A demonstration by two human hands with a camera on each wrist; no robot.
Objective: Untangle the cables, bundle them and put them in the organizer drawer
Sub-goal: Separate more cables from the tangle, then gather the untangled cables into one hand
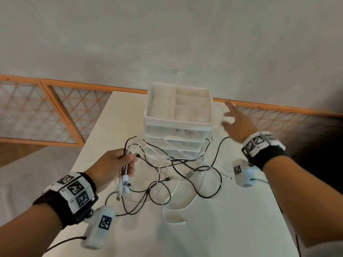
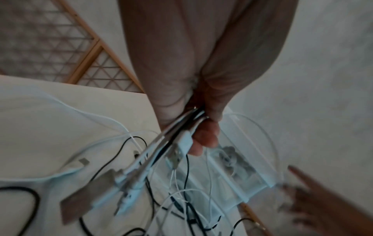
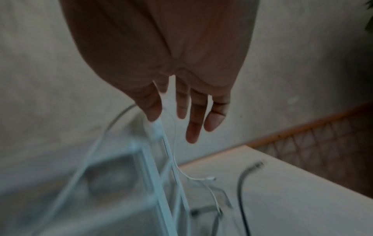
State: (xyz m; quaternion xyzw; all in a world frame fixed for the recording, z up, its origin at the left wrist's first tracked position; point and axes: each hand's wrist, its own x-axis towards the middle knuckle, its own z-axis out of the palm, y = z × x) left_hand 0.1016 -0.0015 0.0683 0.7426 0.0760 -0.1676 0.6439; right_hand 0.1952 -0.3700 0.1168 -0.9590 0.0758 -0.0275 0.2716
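Note:
A tangle of black and white cables [image 1: 178,175] sprawls over the white table [image 1: 232,219] in front of a white organizer with stacked drawers [image 1: 178,115]. My left hand [image 1: 118,162] grips a bunch of cable ends [image 2: 161,162], their plugs hanging below the fist. My right hand [image 1: 235,121] hovers with straight spread fingers beside the organizer's right side, holding nothing. In the right wrist view its fingers [image 3: 193,115] hang above the organizer rim [image 3: 161,153] and a thin white cable [image 3: 201,178].
The organizer's top tray [image 1: 154,115] has several open compartments. An orange-framed lattice screen [image 1: 55,112] runs along the wall behind the table. The table's left edge lies near my left arm; a black cable [image 1: 220,143] trails right of the drawers.

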